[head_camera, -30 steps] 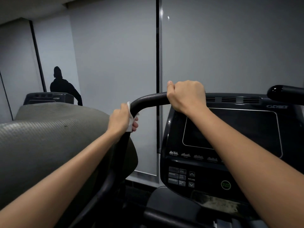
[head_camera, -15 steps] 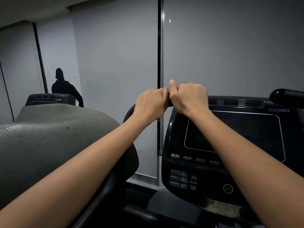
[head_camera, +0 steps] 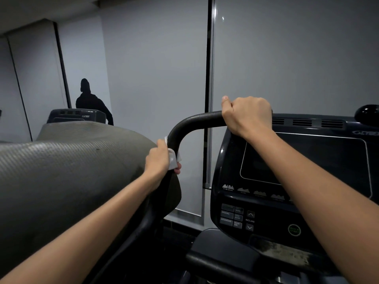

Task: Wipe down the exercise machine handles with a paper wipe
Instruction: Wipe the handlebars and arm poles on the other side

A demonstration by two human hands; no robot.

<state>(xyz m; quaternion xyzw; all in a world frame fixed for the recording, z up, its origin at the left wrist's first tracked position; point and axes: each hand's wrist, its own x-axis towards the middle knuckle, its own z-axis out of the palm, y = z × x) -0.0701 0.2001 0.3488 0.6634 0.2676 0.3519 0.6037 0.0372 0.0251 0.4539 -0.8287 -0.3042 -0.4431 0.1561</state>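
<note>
At nine o'clock of the console (head_camera: 303,181), left hand (head_camera: 159,160) clasps paper wipe (head_camera: 173,158) round handle (head_camera: 190,125); right hand (head_camera: 247,116) clenched on handle's top.

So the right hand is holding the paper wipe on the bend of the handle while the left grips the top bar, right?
No, swapped. In the head view the left hand holds the paper wipe on the bend of the handle, while the right hand grips the top bar.

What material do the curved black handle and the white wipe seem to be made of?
Handle: probably rubber or foam-coated tube; matte black with a soft, dull sheen.
Wipe: likely thin paper; white, crumpled where the left hand wraps it round the handle. The dim light leaves both uncertain.
</note>
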